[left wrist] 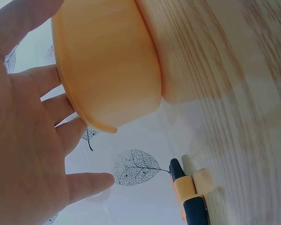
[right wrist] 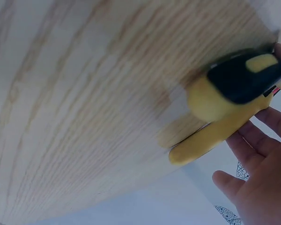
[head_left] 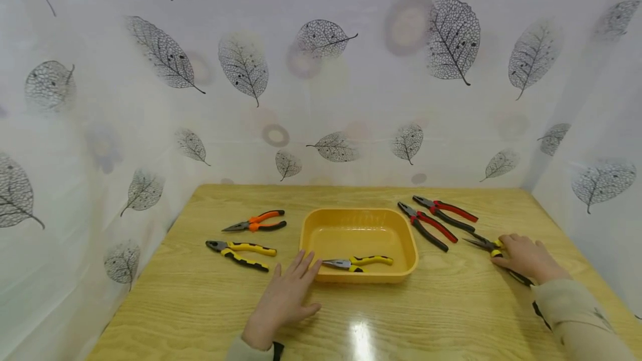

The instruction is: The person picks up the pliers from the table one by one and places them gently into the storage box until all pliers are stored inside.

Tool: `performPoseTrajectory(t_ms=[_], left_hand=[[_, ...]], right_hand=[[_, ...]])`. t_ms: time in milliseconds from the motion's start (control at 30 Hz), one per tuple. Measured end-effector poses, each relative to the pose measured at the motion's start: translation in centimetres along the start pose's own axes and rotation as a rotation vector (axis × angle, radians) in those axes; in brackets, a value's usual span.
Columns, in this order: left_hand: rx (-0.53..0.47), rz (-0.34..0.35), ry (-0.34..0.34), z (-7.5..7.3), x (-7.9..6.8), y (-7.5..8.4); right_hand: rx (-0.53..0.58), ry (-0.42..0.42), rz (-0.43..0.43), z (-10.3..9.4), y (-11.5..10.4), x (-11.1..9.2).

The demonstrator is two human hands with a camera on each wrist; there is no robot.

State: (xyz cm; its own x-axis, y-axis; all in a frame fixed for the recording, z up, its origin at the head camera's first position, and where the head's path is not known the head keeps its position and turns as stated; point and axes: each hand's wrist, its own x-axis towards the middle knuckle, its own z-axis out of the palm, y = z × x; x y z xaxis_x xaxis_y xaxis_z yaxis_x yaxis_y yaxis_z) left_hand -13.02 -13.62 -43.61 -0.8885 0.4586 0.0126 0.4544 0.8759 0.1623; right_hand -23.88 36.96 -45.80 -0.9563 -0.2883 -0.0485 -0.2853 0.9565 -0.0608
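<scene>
the right hand [head_left: 529,256] is pinching yellow-and-black pliers [head_left: 486,244] close to the jaws, probably helping balance. the left hand [head_left: 286,297], fingers spread wide, is touching the tray [head_left: 361,278], likely steadying it.

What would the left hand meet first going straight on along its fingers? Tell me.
The yellow tray: fingertips of the left hand are at its rim, seemingly touching, though exact contact is hard to tell.

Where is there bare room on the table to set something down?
Widest is the table in front of the tray, between left hand and right hand. The tray's floor behind the inner pliers is bare too. Crowded: right of the tray, where two red pliers lie near the held pliers.
</scene>
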Motion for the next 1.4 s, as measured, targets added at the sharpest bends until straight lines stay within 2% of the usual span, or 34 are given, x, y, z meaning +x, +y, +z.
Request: performPoseTrajectory(t_ms=[167, 400, 667, 933, 1100, 1400], left_hand=[[0.001, 0.002, 0.001, -0.1, -0.1, 0.1], [-0.005, -0.003, -0.009, -0.2, 0.0, 0.1], [-0.007, -0.004, -0.008, -0.2, 0.0, 0.1], [0.003, 0.004, 0.004, -0.2, -0.1, 0.1], [-0.004, 0.004, 0.007, -0.3, 0.0, 0.0], [-0.009, 0.001, 0.001, -0.1, 0.0, 0.0]], right_hand=[[0.007, -0.014, -0.033, -0.2, -0.3, -0.1], [0.061, -0.076, -0.020, -0.3, -0.6, -0.3], [0.025, -0.096, -0.023, -0.3, -0.8, -0.4], [0.004, -0.080, -0.035, -0.4, -1.1, -0.8], [-0.012, -0.042, -0.046, -0.6, -1.3, -0.8], [-0.084, 0.042, -0.125, -2.0, -2.9, -0.8]])
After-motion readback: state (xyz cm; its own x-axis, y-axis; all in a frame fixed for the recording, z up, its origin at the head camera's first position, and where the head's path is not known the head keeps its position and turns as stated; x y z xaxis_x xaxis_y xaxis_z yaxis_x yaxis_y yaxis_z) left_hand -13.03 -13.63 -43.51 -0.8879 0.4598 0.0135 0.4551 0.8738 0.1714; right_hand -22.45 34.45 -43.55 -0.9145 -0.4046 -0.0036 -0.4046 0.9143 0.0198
